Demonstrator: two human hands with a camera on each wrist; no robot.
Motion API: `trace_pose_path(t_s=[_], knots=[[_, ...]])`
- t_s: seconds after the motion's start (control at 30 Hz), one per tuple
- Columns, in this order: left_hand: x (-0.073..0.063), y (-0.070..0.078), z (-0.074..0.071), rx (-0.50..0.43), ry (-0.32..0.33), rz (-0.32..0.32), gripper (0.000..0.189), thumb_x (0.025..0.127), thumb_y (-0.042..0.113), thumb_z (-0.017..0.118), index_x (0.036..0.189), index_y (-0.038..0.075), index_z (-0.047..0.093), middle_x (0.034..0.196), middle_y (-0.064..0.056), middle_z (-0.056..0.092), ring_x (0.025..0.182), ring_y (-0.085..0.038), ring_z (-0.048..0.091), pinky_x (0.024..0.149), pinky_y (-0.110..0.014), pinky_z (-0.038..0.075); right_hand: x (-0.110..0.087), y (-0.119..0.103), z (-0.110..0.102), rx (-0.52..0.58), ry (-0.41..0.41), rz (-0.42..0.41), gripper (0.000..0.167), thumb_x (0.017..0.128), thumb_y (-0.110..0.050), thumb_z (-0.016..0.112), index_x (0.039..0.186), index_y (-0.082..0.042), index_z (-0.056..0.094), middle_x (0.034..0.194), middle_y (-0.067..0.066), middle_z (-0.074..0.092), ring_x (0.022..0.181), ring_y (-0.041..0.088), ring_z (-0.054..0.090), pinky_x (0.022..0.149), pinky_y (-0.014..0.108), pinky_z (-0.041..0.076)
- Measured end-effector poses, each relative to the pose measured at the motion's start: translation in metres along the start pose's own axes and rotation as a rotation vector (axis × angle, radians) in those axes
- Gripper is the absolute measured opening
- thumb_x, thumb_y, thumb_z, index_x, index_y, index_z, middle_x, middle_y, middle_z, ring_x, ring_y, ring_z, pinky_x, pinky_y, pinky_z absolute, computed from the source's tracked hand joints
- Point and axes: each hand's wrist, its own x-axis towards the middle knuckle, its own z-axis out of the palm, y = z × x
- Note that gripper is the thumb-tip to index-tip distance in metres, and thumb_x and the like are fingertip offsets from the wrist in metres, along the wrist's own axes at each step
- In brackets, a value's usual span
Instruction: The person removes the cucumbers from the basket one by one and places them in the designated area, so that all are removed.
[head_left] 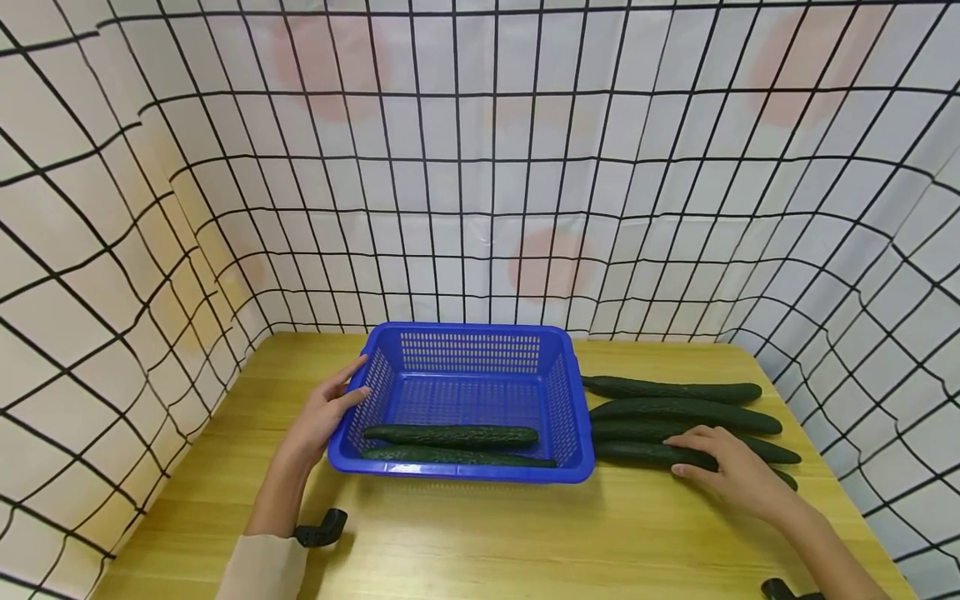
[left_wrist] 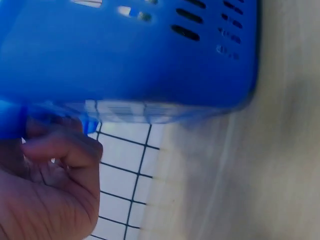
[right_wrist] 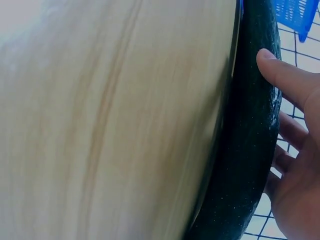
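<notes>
A blue plastic basket point(head_left: 468, 473) stands at the middle of the table with two cucumbers point(head_left: 453, 435) lying along its near side. My left hand point(head_left: 324, 412) grips its left rim; in the left wrist view the fingers point(left_wrist: 75, 147) curl at the edge of the basket point(left_wrist: 125, 65). To the right of the basket, several cucumbers point(head_left: 686, 410) lie side by side. My right hand point(head_left: 723, 471) holds the nearest cucumber point(head_left: 637, 453), thumb on the near side and fingers over the far side. The right wrist view shows the thumb pressed on this cucumber point(right_wrist: 245, 130).
The wooden table point(head_left: 480, 542) is bounded at the back and sides by a black wire grid point(head_left: 491, 158) over white sheeting. A black strap piece point(head_left: 322, 529) sits at my left wrist, and another point(head_left: 783, 590) at my right.
</notes>
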Motion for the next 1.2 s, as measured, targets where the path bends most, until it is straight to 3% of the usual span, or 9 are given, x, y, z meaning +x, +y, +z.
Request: trace_pose_path(t_s=[0.1, 0.33, 0.53, 0.87, 1.07, 1.2], knots=[[-0.001, 0.002, 0.002, 0.014, 0.009, -0.001, 0.061, 0.106, 0.026, 0.057, 0.162, 0.033, 0.033, 0.149, -0.027, 0.047, 0.115, -0.032, 0.063, 0.086, -0.037, 0.060, 0.001, -0.001, 0.001, 0.003, 0.017, 0.024, 0.033, 0.095, -0.036, 0.073, 0.125, -0.022, 0.072, 0.123, 0.002, 0.067, 0.113, 0.033, 0.061, 0.091, 0.055, 0.054], [0.000, -0.002, 0.003, 0.011, 0.036, 0.025, 0.061, 0.105, 0.020, 0.058, 0.161, 0.031, 0.036, 0.143, -0.031, 0.053, 0.104, -0.030, 0.069, 0.078, -0.036, 0.062, 0.005, -0.003, -0.001, 0.010, 0.041, 0.043, 0.028, 0.094, -0.034, 0.074, 0.120, -0.024, 0.073, 0.119, -0.004, 0.068, 0.099, 0.017, 0.061, 0.078, 0.034, 0.053], [0.003, -0.005, 0.003, 0.005, 0.042, 0.031, 0.063, 0.103, 0.016, 0.058, 0.161, 0.031, 0.037, 0.135, -0.034, 0.058, 0.096, -0.031, 0.072, 0.072, -0.038, 0.062, 0.015, -0.008, -0.005, 0.008, 0.072, 0.022, 0.027, 0.096, -0.034, 0.072, 0.120, -0.021, 0.073, 0.115, -0.009, 0.068, 0.093, 0.006, 0.056, 0.076, 0.030, 0.052], [0.003, -0.005, 0.004, -0.033, 0.029, 0.014, 0.065, 0.103, 0.014, 0.057, 0.161, 0.032, 0.035, 0.139, -0.034, 0.056, 0.095, -0.029, 0.072, 0.072, -0.036, 0.062, 0.060, -0.051, -0.017, 0.069, 0.107, -0.053, 0.029, 0.100, -0.035, 0.067, 0.125, -0.020, 0.071, 0.119, -0.001, 0.070, 0.105, 0.019, 0.066, 0.089, 0.047, 0.056], [0.003, -0.004, 0.004, -0.013, 0.037, 0.019, 0.064, 0.103, 0.015, 0.059, 0.161, 0.031, 0.037, 0.131, -0.035, 0.060, 0.089, -0.027, 0.073, 0.069, -0.035, 0.062, 0.083, -0.076, -0.013, 0.129, 0.113, -0.107, 0.027, 0.101, -0.031, 0.066, 0.125, -0.020, 0.071, 0.120, -0.001, 0.071, 0.103, 0.016, 0.064, 0.090, 0.048, 0.055], [0.003, -0.005, 0.002, -0.004, 0.033, 0.025, 0.065, 0.103, 0.015, 0.059, 0.161, 0.030, 0.036, 0.137, -0.035, 0.058, 0.092, -0.028, 0.073, 0.070, -0.037, 0.062, 0.097, -0.094, -0.006, 0.176, 0.095, -0.124, 0.030, 0.101, -0.030, 0.066, 0.127, -0.017, 0.070, 0.122, -0.001, 0.071, 0.107, 0.018, 0.066, 0.093, 0.049, 0.055]])
